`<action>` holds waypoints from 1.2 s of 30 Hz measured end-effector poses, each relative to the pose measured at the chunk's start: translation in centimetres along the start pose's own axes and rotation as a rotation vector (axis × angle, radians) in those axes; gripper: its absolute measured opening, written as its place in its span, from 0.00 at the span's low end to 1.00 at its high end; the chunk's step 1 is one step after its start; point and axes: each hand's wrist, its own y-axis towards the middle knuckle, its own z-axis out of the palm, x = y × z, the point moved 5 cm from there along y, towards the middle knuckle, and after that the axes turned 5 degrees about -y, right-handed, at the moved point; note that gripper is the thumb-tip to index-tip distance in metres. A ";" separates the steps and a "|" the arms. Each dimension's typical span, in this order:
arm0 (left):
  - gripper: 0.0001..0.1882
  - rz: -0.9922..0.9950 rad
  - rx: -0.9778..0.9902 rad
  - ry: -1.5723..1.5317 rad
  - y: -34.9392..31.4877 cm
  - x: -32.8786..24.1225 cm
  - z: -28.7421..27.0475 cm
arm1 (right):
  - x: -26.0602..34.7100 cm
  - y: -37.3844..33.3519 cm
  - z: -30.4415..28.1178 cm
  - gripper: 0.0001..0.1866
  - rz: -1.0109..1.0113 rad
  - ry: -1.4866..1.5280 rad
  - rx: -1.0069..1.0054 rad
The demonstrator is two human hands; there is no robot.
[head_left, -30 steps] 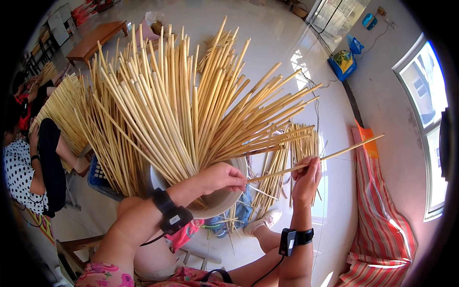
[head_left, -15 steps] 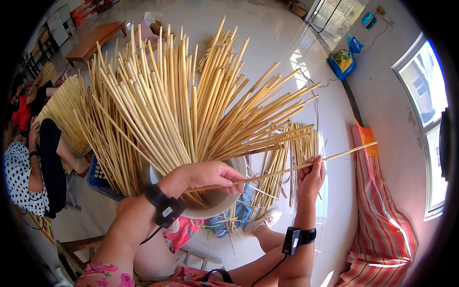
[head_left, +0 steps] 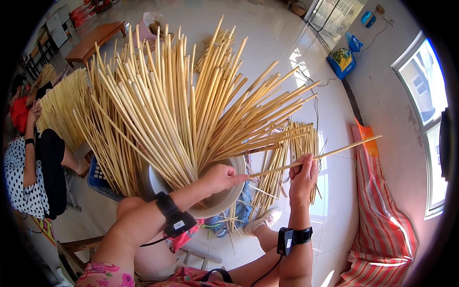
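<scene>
One long, thin straw-coloured stalk (head_left: pixel 346 147) slants up to the right between my hands. My left hand (head_left: pixel 223 179) pinches its lower end, in front of a round pale basin (head_left: pixel 233 193). Farther along, my right hand (head_left: pixel 302 176) grips the same stalk between thumb and fingers. A thick fan of similar stalks (head_left: pixel 177 100) stands in the basin, leaning outward to both sides. Their lower ends are partly hidden by my left forearm.
More stalks lie on the floor (head_left: pixel 272 174) beyond my right hand. A blue plastic crate (head_left: pixel 103 179) holds stalks at left. Other people sit at far left, one in a polka-dot top (head_left: pixel 15 165). Red striped cloth (head_left: pixel 377 229) hangs by the right wall.
My left hand has slid right to the stalk's lower end, and its fingers have closed tighter. My right hand has shifted slightly left. The seated person at left has raised a hand.
</scene>
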 end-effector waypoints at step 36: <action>0.20 0.292 0.501 0.187 -1.3 -2.3 2.6 | 2.9 0.0 -3.6 0.21 -0.074 -0.186 -0.330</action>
